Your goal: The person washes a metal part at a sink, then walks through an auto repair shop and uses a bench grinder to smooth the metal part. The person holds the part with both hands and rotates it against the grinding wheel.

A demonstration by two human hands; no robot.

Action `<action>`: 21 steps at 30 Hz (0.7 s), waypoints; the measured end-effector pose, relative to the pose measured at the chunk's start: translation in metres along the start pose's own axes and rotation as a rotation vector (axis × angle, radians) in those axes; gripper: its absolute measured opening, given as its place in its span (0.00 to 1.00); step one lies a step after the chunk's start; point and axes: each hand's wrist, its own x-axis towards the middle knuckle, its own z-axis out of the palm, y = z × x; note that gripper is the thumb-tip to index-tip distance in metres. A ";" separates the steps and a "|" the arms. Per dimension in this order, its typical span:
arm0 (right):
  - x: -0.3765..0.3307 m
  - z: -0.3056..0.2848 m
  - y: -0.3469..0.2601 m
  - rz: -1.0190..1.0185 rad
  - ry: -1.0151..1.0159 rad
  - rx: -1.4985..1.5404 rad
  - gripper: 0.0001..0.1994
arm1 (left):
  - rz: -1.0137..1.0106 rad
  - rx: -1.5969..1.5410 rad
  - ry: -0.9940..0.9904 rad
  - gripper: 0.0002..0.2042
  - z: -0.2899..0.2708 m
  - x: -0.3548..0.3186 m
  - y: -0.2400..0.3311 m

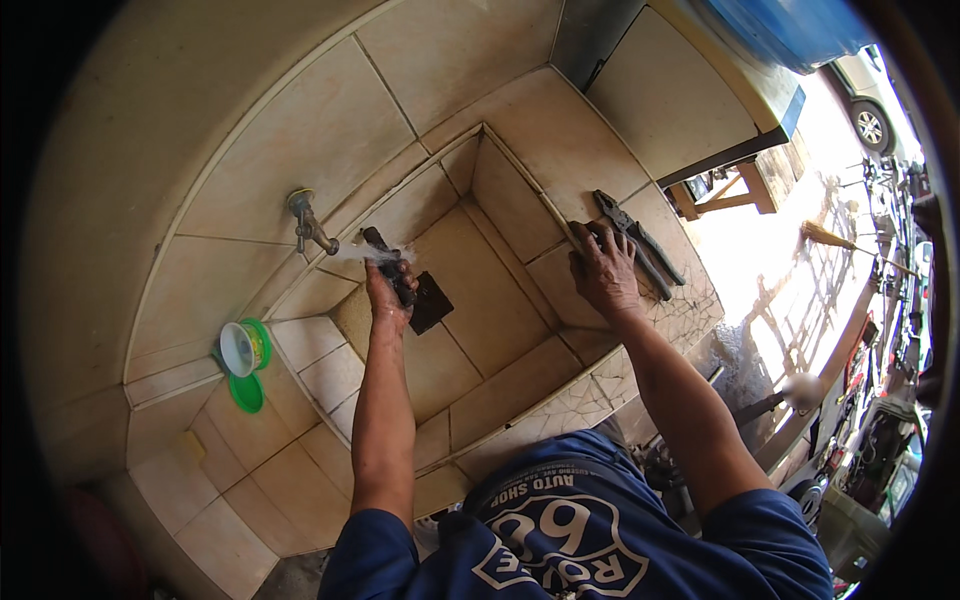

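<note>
My left hand (385, 298) is closed around a dark, tube-like part (376, 240), blackened and wet, over a tiled sink (490, 395). Water from the brass tap (318, 230) on the wall sprays across the part and my fingers. Part of its shape is hidden by my grip and the spray. Below it, a dark square patch (433, 303) shows on the basin floor; I cannot tell what it is. My right hand (608, 275) lies on the sink's right ledge, fingers spread and smudged black. Right beside it are dark pliers (614, 212), handles pointing toward the lower right.
A white and green tub (240, 348) with a green lid (246, 392) sits on the left ledge. Beyond the right ledge stand a cabinet (675, 95) and a wooden stand (765, 185). A broom (830, 236) and cluttered tools lie at far right.
</note>
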 end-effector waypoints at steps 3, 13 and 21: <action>-0.001 0.001 0.001 -0.001 0.012 0.000 0.27 | 0.082 0.080 0.059 0.21 0.014 -0.010 0.001; 0.000 0.000 0.000 0.001 -0.026 -0.019 0.27 | 0.127 0.265 0.282 0.16 0.040 -0.025 -0.005; 0.000 0.001 -0.001 -0.002 0.000 -0.021 0.26 | 0.082 0.186 0.288 0.19 0.025 -0.012 -0.004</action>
